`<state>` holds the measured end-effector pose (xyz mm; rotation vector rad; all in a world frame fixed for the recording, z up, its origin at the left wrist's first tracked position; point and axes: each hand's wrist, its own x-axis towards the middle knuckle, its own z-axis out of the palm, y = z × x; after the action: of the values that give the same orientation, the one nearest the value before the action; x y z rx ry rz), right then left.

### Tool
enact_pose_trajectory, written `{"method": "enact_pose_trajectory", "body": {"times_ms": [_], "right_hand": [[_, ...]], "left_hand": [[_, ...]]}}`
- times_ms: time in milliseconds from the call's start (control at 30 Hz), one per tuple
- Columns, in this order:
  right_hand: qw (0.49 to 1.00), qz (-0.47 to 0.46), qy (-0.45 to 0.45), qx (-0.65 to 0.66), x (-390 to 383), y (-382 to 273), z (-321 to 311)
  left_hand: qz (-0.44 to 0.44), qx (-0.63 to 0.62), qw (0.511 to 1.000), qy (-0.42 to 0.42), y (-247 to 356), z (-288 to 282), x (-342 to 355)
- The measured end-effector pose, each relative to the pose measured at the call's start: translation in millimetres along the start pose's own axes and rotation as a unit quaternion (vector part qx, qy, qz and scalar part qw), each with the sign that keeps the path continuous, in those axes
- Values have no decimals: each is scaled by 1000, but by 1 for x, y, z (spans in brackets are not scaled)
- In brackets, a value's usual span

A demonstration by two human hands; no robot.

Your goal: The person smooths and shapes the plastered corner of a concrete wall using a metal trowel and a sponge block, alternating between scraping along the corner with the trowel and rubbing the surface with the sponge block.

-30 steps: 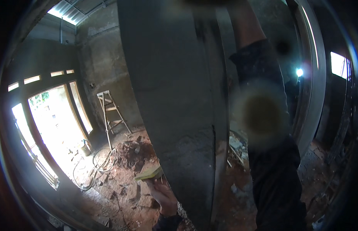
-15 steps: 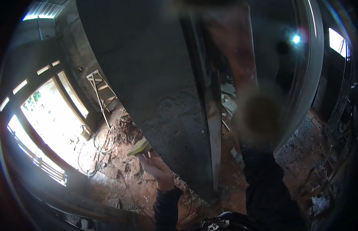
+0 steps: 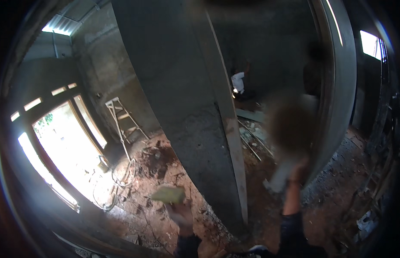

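Note:
My left hand [image 3: 180,214], low and left of the wall end, is closed on a yellow-green flat block [image 3: 168,195] that looks like a sponge or a float. Its fingers are partly hidden beneath the block. My right hand [image 3: 298,169] is lower right of the wall, closed at a pale, flat, long piece [image 3: 278,177]. A round dark blur hides much of that piece, so its kind cannot be told. Between my hands stands the grey plastered wall end [image 3: 182,107], with a straight upright strip [image 3: 228,129] along its edge.
A wooden stepladder [image 3: 122,118] stands by the far left wall, near a coiled hose [image 3: 122,176] and a bright doorway [image 3: 64,142]. Rubble and reddish soil [image 3: 157,159] cover the floor. Another person [image 3: 237,82] is in the room beyond. A curved-looking pale frame [image 3: 344,86] rises at right.
My right hand has come down from high on the wall edge to the lower right. My left hand has dropped slightly with the block, which now shows its broad face. The view has shifted.

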<state>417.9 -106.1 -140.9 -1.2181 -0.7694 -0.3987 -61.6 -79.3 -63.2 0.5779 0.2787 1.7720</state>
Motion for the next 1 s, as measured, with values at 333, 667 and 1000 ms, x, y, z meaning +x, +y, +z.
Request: {"method": "enact_pose_trajectory", "body": {"times_ms": [333, 667, 1000], "right_hand": [[736, 325, -436, -404, -92, 18, -176], [969, 165, -182, 42, -46, -149, -1], [947, -258, 34, 188, 118, -443, 169]], "left_hand": [[-116, 97, 986, 64, 32, -142, -36], [-19, 86, 996, 21, 69, -125, -14], [68, 167, 979, 94, 94, -96, -72]]}}
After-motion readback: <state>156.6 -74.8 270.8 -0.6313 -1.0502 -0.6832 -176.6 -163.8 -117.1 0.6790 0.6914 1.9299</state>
